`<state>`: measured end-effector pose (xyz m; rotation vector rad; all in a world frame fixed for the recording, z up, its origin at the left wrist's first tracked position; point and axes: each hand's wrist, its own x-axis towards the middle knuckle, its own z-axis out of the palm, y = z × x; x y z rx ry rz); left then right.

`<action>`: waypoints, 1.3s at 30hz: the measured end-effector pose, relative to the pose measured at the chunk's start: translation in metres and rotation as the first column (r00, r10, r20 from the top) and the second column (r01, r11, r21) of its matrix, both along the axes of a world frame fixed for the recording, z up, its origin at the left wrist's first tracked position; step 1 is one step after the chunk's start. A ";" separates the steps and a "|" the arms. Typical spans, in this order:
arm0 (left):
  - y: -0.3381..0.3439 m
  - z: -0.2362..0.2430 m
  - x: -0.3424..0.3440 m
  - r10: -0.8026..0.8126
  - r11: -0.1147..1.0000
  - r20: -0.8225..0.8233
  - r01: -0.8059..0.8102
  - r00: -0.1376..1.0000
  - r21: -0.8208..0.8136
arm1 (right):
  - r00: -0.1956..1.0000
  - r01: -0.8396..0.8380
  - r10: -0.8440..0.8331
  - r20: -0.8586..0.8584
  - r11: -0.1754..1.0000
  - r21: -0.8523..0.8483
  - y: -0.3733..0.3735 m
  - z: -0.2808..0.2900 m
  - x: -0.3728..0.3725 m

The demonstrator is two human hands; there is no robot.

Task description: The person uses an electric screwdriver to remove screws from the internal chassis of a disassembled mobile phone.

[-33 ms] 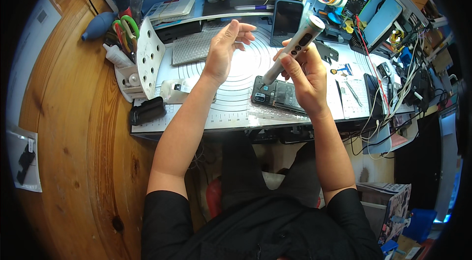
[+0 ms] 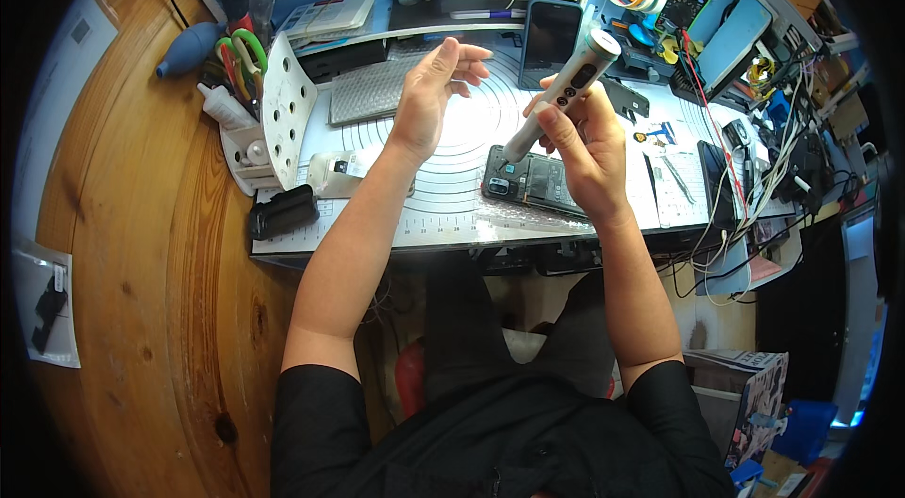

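My right hand [image 2: 596, 145] is closed round a grey electric screwdriver [image 2: 564, 95], a thick pen shape with dark buttons. The tool slants down to the left, its lower end at the top of an opened smartphone [image 2: 542, 185] near its camera block. That phone lies on bubble wrap [image 2: 509, 215] on the desk, its inner parts showing; my right hand hides its right end. My left hand [image 2: 436, 88] hovers over the ringed white work mat [image 2: 438, 173], fingers apart and holding nothing. Beneath my left forearm sits a pale clear packet [image 2: 330, 176].
A perforated white holder [image 2: 286, 112] with scissors and a blue air blower [image 2: 189, 50] stands at the left. Behind my hands a dark phone [image 2: 550, 32] leans upright. Tangled cables [image 2: 773, 159] crowd the right side. A black case-like object [image 2: 283, 212] lies at the front left edge.
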<state>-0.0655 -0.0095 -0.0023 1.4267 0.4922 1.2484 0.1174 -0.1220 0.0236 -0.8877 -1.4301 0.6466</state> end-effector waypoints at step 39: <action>0.004 -0.004 0.000 0.015 0.999 -0.039 -0.016 0.999 -0.043 | 0.988 -0.142 0.147 0.051 0.986 -0.087 0.010 0.010 -0.002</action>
